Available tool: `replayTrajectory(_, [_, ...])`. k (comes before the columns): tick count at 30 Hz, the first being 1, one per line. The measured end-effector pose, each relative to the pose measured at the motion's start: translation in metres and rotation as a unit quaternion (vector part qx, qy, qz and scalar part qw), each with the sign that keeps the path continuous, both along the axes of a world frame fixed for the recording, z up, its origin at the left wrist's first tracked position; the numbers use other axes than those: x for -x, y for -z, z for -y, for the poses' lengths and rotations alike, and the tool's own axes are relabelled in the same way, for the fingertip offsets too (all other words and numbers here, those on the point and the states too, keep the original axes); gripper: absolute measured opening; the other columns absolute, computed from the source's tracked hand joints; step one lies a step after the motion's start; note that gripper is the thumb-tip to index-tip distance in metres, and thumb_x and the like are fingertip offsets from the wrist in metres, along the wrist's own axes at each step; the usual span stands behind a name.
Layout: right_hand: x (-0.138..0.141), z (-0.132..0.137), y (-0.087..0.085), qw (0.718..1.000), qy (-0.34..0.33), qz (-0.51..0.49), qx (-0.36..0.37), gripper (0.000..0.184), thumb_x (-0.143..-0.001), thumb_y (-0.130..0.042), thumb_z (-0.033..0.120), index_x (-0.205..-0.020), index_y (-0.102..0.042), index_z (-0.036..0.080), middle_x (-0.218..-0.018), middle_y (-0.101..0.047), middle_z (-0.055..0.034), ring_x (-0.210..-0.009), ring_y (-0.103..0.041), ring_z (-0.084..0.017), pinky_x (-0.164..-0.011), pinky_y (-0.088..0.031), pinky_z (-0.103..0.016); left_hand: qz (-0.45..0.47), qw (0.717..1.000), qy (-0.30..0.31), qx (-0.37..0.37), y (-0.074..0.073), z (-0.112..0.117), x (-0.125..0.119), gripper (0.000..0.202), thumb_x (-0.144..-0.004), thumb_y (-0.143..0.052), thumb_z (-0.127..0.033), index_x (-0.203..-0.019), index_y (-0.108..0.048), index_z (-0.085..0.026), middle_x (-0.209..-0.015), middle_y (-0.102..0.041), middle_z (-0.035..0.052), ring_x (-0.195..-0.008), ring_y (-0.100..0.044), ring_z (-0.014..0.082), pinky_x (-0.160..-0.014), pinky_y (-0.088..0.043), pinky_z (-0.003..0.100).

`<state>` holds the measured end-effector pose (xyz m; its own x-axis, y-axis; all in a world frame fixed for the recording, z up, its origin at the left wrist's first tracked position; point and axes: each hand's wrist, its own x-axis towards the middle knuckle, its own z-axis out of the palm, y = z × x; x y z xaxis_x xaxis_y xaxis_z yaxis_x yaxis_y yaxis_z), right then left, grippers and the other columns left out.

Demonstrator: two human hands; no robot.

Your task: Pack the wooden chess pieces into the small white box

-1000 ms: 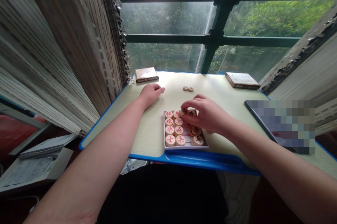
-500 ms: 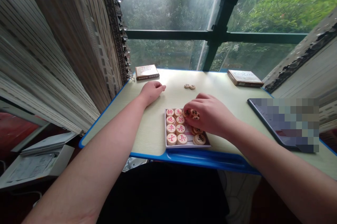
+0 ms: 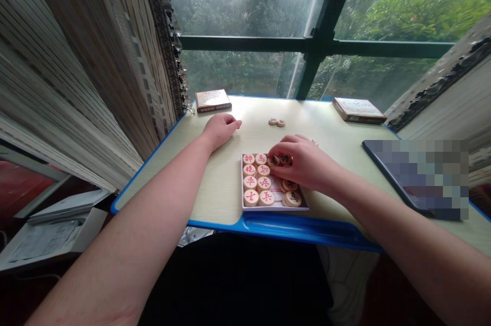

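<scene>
While the left hand (image 3: 221,130) rests on the table (image 3: 217,188), the right hand (image 3: 297,161) is over the shallow white box (image 3: 275,208), which lies close to the near edge of the table. The fingers of the right hand are pinching a black horse piece (image 3: 273,161) of Chinese chess at the far side of this box, between the red pieces and the black general piece (image 3: 285,159). The fingers of the left hand are bent inward; their underside is hidden, so I cannot tell if they are fully closed.

Inside the box, the red pieces (image 3: 250,183) stand in two columns on the left, with their characters facing up. On the right side are a black chariot piece (image 3: 290,184), partly covered by the right hand, and, in the near corner, a second black horse piece (image 3: 293,199). Between the two colours, a part of the box floor is visible.

Farther away, two loose pieces (image 3: 272,121) lie touching each other on the table, and a single piece (image 3: 315,142) shows partly behind the right hand. One flat carton (image 3: 212,99) lies at the far left corner, another carton (image 3: 359,109) at the far right. A dark tablet (image 3: 391,172), partly blurred, lies to the right.
</scene>
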<state>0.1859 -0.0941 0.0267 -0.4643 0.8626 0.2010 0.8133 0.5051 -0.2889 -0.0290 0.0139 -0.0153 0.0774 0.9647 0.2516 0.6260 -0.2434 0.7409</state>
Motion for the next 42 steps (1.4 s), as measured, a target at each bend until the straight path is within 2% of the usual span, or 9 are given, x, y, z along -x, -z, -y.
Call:
replayTrajectory(11, [-0.003, 0.000, -0.003, 1.000, 0.005, -0.025, -0.002, 0.016, -0.071, -0.068, 0.033, -0.083, -0.069, 0.022, -0.088, -0.063, -0.0064, -0.088, -0.055, -0.023, -0.078, -0.045, -0.036, 0.000, 1.000, -0.002, 0.000, 0.000, 0.001, -0.001, 0.029, -0.073, -0.057, -0.043, -0.066, -0.064, -0.016, -0.057, -0.058, 0.0000, -0.059, -0.047, 0.0136, -0.059, -0.033, 0.027])
replayTrajectory(18, [-0.002, 0.000, -0.003, 0.999, 0.005, -0.043, 0.016, 0.012, -0.072, -0.068, 0.029, -0.082, -0.071, 0.022, -0.090, -0.064, -0.0061, -0.091, -0.055, -0.023, -0.082, -0.044, -0.036, -0.002, 1.000, -0.003, 0.010, -0.002, 0.004, -0.001, 0.029, -0.073, -0.056, -0.043, -0.066, -0.064, -0.016, -0.055, -0.055, -0.0009, -0.057, -0.046, 0.0132, -0.057, -0.032, 0.027])
replayTrajectory(24, [-0.012, 0.004, -0.010, 0.993, -0.039, -0.108, -0.011, 0.014, -0.079, -0.062, 0.030, -0.077, -0.071, 0.020, -0.083, -0.064, -0.0060, -0.082, -0.056, -0.019, -0.076, -0.044, -0.032, -0.003, 1.000, 0.000, 0.025, -0.004, 0.006, -0.002, 0.028, -0.073, -0.056, -0.042, -0.066, -0.063, -0.016, -0.053, -0.052, -0.0022, -0.055, -0.043, 0.0122, -0.057, -0.031, 0.027])
replayTrajectory(27, [-0.034, -0.002, -0.018, 0.987, 0.029, -0.143, -0.062, 0.021, -0.084, -0.054, 0.031, -0.079, -0.070, 0.018, -0.079, -0.065, -0.0061, -0.075, -0.058, -0.017, -0.069, -0.045, -0.031, 0.004, 1.000, 0.000, 0.026, -0.003, 0.005, -0.002, 0.028, -0.072, -0.056, -0.043, -0.066, -0.063, -0.017, -0.053, -0.052, -0.0022, -0.055, -0.043, 0.0127, -0.057, -0.031, 0.027])
replayTrajectory(29, [-0.054, -0.011, -0.019, 0.979, 0.138, -0.111, -0.103, 0.024, -0.083, -0.051, 0.032, -0.083, -0.070, 0.017, -0.081, -0.066, -0.0070, -0.076, -0.058, -0.019, -0.070, -0.045, -0.032, 0.011, 1.000, 0.003, 0.026, -0.002, 0.004, -0.002, 0.029, -0.071, -0.056, -0.045, -0.066, -0.063, -0.017, -0.053, -0.052, -0.0023, -0.055, -0.042, 0.0129, -0.056, -0.031, 0.027])
replayTrajectory(31, [-0.073, -0.022, -0.016, 0.978, 0.189, -0.038, -0.080, 0.023, -0.079, -0.054, 0.029, -0.089, -0.071, 0.017, -0.087, -0.067, -0.0080, -0.081, -0.059, -0.021, -0.073, -0.045, -0.034, 0.015, 0.999, 0.002, 0.029, -0.001, 0.004, -0.002, 0.030, -0.070, -0.056, -0.046, -0.066, -0.063, -0.017, -0.053, -0.051, -0.0024, -0.054, -0.042, 0.0127, -0.055, -0.031, 0.027])
replayTrajectory(35, [-0.094, -0.038, 0.000, 0.986, 0.167, 0.004, -0.006, 0.031, -0.075, -0.055, 0.027, -0.101, -0.070, 0.018, -0.103, -0.067, -0.0082, -0.087, -0.061, -0.021, -0.078, -0.047, -0.032, 0.015, 0.999, -0.004, 0.035, 0.000, 0.004, -0.002, 0.033, -0.069, -0.056, -0.050, -0.067, -0.063, -0.017, -0.054, -0.053, -0.0018, -0.054, -0.042, 0.0129, -0.054, -0.031, 0.027])
replayTrajectory(38, [-0.094, -0.039, 0.006, 0.989, 0.147, 0.024, 0.013, 0.029, -0.076, -0.053, 0.024, -0.099, -0.070, 0.019, -0.102, -0.067, -0.0078, -0.090, -0.061, -0.020, -0.080, -0.046, -0.030, 0.011, 0.999, 0.000, 0.032, 0.000, 0.004, -0.001, 0.036, -0.069, -0.055, -0.052, -0.067, -0.063, -0.017, -0.055, -0.054, -0.0013, -0.055, -0.043, 0.0133, -0.055, -0.031, 0.026])
replayTrajectory(42, [-0.086, -0.032, 0.004, 0.990, 0.131, 0.047, 0.017, 0.027, -0.078, -0.052, 0.027, -0.097, -0.070, 0.019, -0.099, -0.068, -0.0078, -0.089, -0.061, -0.021, -0.079, -0.046, -0.031, 0.007, 0.999, 0.009, 0.030, 0.001, 0.003, 0.001, 0.038, -0.068, -0.055, -0.054, -0.067, -0.063, -0.018, -0.054, -0.054, -0.0017, -0.055, -0.043, 0.0138, -0.055, -0.030, 0.026])
